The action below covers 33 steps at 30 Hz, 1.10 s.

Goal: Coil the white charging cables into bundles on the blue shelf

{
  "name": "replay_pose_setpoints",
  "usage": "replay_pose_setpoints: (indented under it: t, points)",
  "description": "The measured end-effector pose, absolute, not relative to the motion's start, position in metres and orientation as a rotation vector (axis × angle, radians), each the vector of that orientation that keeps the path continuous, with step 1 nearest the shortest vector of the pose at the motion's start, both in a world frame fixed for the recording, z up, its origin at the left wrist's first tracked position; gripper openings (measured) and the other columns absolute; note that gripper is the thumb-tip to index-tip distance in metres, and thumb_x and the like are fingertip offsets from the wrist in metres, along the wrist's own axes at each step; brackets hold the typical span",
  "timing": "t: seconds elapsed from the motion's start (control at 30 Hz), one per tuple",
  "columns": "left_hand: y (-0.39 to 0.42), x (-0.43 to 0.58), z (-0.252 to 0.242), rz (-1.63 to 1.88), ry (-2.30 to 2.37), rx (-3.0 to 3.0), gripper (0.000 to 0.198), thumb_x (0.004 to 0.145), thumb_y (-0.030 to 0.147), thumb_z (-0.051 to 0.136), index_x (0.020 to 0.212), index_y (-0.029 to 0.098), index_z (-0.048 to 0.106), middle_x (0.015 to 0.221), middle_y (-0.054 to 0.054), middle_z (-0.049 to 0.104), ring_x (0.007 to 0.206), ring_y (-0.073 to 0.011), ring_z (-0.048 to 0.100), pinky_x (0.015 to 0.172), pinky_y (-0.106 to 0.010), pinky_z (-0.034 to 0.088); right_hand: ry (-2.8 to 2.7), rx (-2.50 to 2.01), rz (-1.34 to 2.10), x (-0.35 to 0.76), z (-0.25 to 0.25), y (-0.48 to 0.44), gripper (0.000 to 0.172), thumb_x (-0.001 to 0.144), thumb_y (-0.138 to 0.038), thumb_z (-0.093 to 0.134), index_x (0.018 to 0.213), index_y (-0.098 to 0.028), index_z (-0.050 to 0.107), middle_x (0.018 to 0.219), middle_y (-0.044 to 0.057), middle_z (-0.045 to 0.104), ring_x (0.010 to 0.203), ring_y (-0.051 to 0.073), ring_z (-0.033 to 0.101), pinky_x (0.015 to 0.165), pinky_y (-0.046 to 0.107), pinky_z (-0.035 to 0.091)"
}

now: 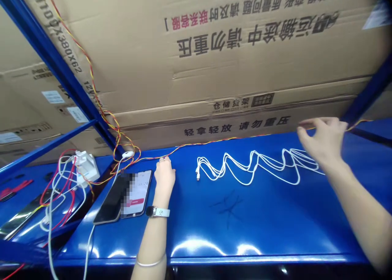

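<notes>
**Our right hand [321, 140] pinches the twisted wire [199, 143]**

We hold our right thumb and fingers close together on the twisted wire, up near the back of the blue shelf [245, 231]. The wire is red and yellow. From our pinch it runs left along the back edge of the shelf, then goes into a loose tangle near a small white round thing [128, 154].

Our left hand [164, 176] sits on the shelf with its fingers curled a little. It does not seem to hold anything. The wire runs just past its fingertips. We wear a white watch [157, 211] and a thin silver bangle [150, 263] on that arm.

Just left of that hand, a dark phone [107, 200] lies partly over a second phone [137, 192] with a lit screen. Part of that screen is blurred, so we cannot read it.

A long white cable [254, 167] lies in zigzag loops between our hands and reaches under our right wrist. Its small plug [197, 174] points at our left hand. Farther left, a white charger [87, 170] sits among more white and red cords [63, 190]. Big cardboard boxes [214, 59] with printed words fill the shelf above us.
</notes>
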<state>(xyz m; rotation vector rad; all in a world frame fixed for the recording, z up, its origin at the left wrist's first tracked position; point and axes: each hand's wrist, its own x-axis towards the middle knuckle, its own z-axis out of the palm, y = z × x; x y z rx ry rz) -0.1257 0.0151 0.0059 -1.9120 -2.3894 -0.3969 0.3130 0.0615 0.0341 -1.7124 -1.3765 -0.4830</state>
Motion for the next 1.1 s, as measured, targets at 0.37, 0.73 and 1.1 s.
replay_pose_setpoints:
  t: [0.37,0.73,1.1]
  points:
    - [0.02,-0.126,-0.003,-0.481,-2.385,-1.885,0.048,0.07,0.003,0.049,0.116,0.016,0.049,0.093,-0.014,0.06,0.094,-0.0285,0.056,0.069,-0.032,0.043,-1.753,-0.939,1.29,0.149,0.079,-0.026,0.019,0.08,-0.034,0.056,0.09,-0.021,0.065,0.1,0.006,0.064,0.097,0.022,0.057,0.083,0.032,0.044]
    - [0.005,-0.071,0.014,-2.294,-2.193,-3.028,0.042,0.068,0.02,0.068,0.107,0.018,0.054,0.092,-0.007,0.064,0.073,-0.0142,0.061,0.065,-0.024,0.046,-1.6,-1.033,1.399,0.12,-0.001,-0.014,0.029,0.077,-0.038,0.059,0.098,-0.019,0.056,0.079,0.002,0.062,0.068,0.014,0.059,0.064,0.029,0.045]
    - [-0.008,-0.048,0.009,-2.161,-2.072,-3.18,0.033,0.061,0.016,0.072,0.092,0.015,0.061,0.091,-0.006,0.062,0.077,-0.016,0.061,0.064,-0.025,0.048,-1.547,-0.986,1.422,0.121,0.005,-0.014,0.029,0.069,-0.04,0.068,0.087,-0.019,0.064,0.084,0.003,0.065,0.074,0.018,0.06,0.069,0.032,0.048]
